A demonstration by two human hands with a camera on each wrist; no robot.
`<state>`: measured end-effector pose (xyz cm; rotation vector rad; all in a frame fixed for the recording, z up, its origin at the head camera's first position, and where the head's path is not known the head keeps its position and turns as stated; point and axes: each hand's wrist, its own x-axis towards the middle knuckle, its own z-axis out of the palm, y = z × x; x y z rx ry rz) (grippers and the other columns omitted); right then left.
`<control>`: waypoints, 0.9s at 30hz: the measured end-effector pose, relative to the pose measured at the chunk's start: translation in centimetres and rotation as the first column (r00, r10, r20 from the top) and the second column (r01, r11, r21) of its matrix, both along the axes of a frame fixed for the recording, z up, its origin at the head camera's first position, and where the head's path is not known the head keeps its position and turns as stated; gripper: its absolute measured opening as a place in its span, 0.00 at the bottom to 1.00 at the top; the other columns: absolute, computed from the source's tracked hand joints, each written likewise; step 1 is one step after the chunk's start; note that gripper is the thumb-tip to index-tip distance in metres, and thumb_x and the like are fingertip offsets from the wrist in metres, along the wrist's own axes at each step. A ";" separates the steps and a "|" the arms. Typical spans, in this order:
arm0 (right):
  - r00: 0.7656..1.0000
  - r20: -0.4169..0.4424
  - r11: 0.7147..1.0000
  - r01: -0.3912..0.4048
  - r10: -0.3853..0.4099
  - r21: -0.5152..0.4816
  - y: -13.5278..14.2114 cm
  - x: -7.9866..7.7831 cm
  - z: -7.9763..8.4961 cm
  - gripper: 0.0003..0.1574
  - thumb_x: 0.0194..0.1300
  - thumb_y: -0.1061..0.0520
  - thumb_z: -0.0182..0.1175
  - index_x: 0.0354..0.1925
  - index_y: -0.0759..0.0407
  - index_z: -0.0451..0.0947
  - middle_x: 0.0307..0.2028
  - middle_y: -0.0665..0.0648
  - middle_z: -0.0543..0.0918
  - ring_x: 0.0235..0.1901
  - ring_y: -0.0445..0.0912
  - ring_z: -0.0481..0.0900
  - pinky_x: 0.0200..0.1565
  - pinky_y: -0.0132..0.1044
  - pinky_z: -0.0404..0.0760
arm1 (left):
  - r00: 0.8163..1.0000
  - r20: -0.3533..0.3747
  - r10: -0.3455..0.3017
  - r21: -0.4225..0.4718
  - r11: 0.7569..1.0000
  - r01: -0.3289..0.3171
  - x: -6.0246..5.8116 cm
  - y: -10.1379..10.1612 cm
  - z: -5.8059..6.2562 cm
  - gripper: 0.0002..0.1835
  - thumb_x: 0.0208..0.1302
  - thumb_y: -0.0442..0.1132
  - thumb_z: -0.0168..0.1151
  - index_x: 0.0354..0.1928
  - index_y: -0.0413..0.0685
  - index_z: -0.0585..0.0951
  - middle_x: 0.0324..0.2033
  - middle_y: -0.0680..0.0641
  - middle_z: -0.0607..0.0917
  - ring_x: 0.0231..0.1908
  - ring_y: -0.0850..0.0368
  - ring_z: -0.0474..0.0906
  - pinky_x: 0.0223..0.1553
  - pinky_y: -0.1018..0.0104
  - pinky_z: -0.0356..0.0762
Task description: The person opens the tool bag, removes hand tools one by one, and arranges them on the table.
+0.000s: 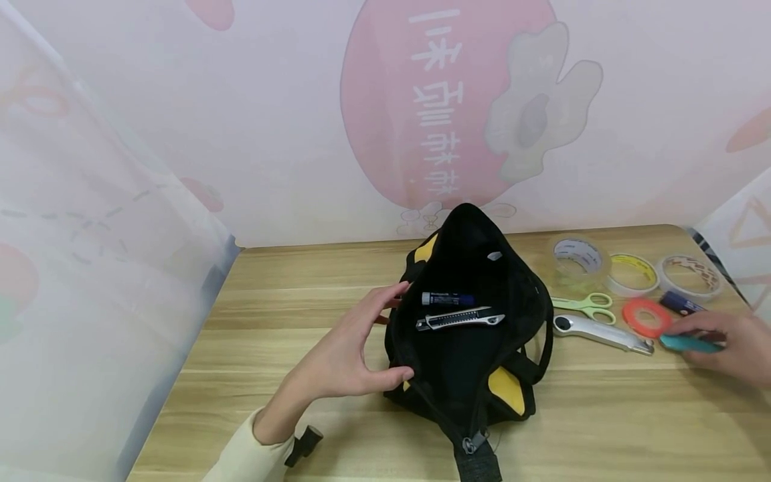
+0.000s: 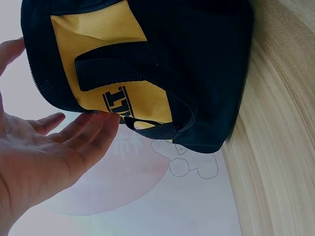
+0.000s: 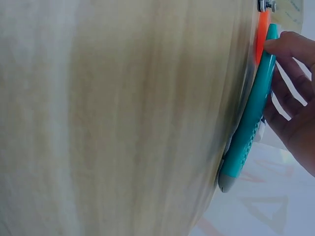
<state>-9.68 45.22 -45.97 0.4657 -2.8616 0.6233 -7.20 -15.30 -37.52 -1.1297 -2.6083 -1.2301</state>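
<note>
A black and yellow zip bag (image 1: 448, 375) stands unzipped on the table. Inside it lie a dark blue marker-like stick with a white end (image 1: 448, 299) and a black and silver utility knife (image 1: 460, 318). My left hand (image 1: 349, 351) is spread against the bag's left side, thumb and fingers touching near its rim; the left wrist view shows fairly straight fingers (image 2: 101, 132) at the yellow panel. At the far right my right hand (image 1: 729, 345) pinches a teal pen-shaped tool (image 3: 253, 110) with a grey end, low over the table beside the orange-red tape roll (image 1: 646, 317).
Right of the bag lie a silver utility knife (image 1: 602, 335), green scissors (image 1: 584, 305) and a dark blue cylinder (image 1: 680, 303). Behind them are a clear tape roll (image 1: 578, 261), a yellow-cored roll (image 1: 634, 274) and a white roll (image 1: 689, 278). Printed sheeting (image 1: 271, 134) borders the table.
</note>
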 end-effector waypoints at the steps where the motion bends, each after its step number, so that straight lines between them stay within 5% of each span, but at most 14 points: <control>1: 1.000 -0.001 1.000 -0.011 0.011 -0.002 -0.1 0.0 -0.1 0.27 0.36 0.72 0.85 0.39 0.59 0.90 0.38 0.16 0.74 0.34 0.17 0.73 0.30 0.21 0.79 | 1.000 0.001 0.001 0.001 1.000 -0.001 0.0 0.0 0.0 0.58 0.57 0.48 0.81 0.85 0.56 0.56 0.77 0.47 0.71 0.71 0.53 0.73 0.65 0.55 0.83; 10: 0.997 -0.046 0.998 -0.060 0.058 -0.032 -0.9 0.0 -0.1 0.28 0.37 0.72 0.85 0.40 0.55 0.91 0.37 0.24 0.82 0.37 0.18 0.75 0.31 0.19 0.79 | 1.000 0.001 0.005 -0.005 1.000 -0.005 0.1 0.0 0.0 0.58 0.57 0.48 0.81 0.85 0.56 0.57 0.77 0.47 0.70 0.72 0.53 0.73 0.65 0.54 0.83; 17: 0.989 -0.140 0.998 -0.048 0.055 0.051 -3.7 -0.8 2.3 0.24 0.46 0.69 0.83 0.44 0.55 0.92 0.38 0.56 0.92 0.35 0.21 0.77 0.33 0.15 0.77 | 1.000 0.001 0.007 -0.007 1.000 -0.007 0.0 0.0 0.1 0.58 0.57 0.48 0.81 0.85 0.56 0.57 0.77 0.48 0.70 0.72 0.53 0.72 0.66 0.54 0.83; 23: 0.996 -0.066 0.999 -0.051 0.051 0.013 -6.9 -1.0 4.5 0.21 0.61 0.60 0.79 0.53 0.49 0.92 0.42 0.52 0.93 0.37 0.27 0.81 0.34 0.27 0.82 | 1.000 0.007 0.010 -0.008 1.000 -0.010 0.0 0.0 0.1 0.58 0.57 0.48 0.81 0.85 0.57 0.57 0.78 0.48 0.70 0.72 0.53 0.72 0.66 0.54 0.83; 27: 0.996 -0.055 0.997 -0.077 0.076 -0.020 -8.6 -1.2 5.3 0.22 0.62 0.60 0.78 0.55 0.51 0.90 0.45 0.54 0.93 0.37 0.28 0.82 0.33 0.32 0.83 | 1.000 0.009 0.009 -0.005 1.000 -0.009 0.1 0.0 0.0 0.58 0.58 0.48 0.81 0.85 0.58 0.56 0.78 0.48 0.70 0.72 0.53 0.72 0.66 0.53 0.83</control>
